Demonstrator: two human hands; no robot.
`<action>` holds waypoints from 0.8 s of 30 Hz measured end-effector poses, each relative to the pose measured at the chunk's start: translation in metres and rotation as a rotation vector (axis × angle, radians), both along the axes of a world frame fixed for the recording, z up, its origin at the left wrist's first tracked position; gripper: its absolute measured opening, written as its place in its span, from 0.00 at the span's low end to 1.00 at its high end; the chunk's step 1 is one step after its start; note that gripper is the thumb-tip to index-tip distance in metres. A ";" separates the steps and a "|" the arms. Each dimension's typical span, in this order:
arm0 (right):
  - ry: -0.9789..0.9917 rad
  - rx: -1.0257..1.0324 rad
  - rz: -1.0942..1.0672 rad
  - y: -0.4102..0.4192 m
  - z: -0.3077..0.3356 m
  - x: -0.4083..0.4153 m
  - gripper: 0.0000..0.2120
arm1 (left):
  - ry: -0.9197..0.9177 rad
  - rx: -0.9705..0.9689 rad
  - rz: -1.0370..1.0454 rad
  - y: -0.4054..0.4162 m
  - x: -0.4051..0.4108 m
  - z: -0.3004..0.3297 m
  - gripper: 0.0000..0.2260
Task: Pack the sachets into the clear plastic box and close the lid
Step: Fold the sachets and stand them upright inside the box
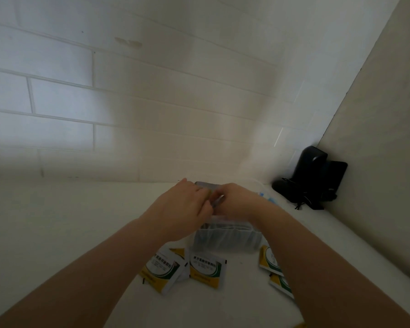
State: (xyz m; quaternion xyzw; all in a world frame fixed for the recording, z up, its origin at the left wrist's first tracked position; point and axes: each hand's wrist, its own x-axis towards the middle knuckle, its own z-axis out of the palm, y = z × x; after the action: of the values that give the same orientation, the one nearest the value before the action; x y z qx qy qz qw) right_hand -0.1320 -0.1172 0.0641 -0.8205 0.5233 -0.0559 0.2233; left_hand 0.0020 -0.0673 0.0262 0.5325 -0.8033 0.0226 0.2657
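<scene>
Handling: both bare hands meet above the far end of the clear plastic box (225, 237), which stands on the white tabletop (57, 221) just in front of the person.
Box: translucent, rectangular, walls ribbed or divided inside; dark upright contents show through the near wall, too dim to identify. A lid cannot be made out.
Left hand (182, 207): fingers curled inward over the box's far left edge, its grip pinching a thin grey item (217, 201) between the two hands; the item is blurred.
Right hand (237, 200): fingers curled toward the same item, grip closed on it from the right side.
Loose sachets: white, yellow and green printed foil sachets (207, 268) lie flat on the tabletop just near of the box, two below the left forearm, two more (271, 262) partly under the right forearm.
Relation: loose sachets lie well below both grips, untouched.
Corner: black device with cable (310, 178) against the wall, right of the box.
</scene>
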 end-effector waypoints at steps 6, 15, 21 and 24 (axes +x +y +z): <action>-0.091 -0.014 -0.049 0.001 -0.002 -0.003 0.10 | -0.081 0.046 -0.013 -0.002 0.004 0.007 0.16; -0.486 -0.275 -0.049 0.091 -0.012 -0.072 0.08 | 0.396 -0.112 0.036 0.064 0.016 -0.007 0.14; -0.345 -0.101 -0.052 0.134 -0.058 -0.099 0.09 | 0.113 0.373 0.315 0.078 0.020 -0.057 0.23; -0.382 -0.115 -0.078 0.137 -0.068 -0.100 0.09 | -0.007 0.445 0.274 0.077 0.020 -0.061 0.26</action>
State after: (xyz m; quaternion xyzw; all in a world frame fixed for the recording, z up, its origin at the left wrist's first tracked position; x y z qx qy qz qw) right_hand -0.2321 0.0197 -0.0039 -0.7856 0.4986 -0.2489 0.2688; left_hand 0.0219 0.0101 -0.0349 0.6816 -0.7098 -0.1171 0.1337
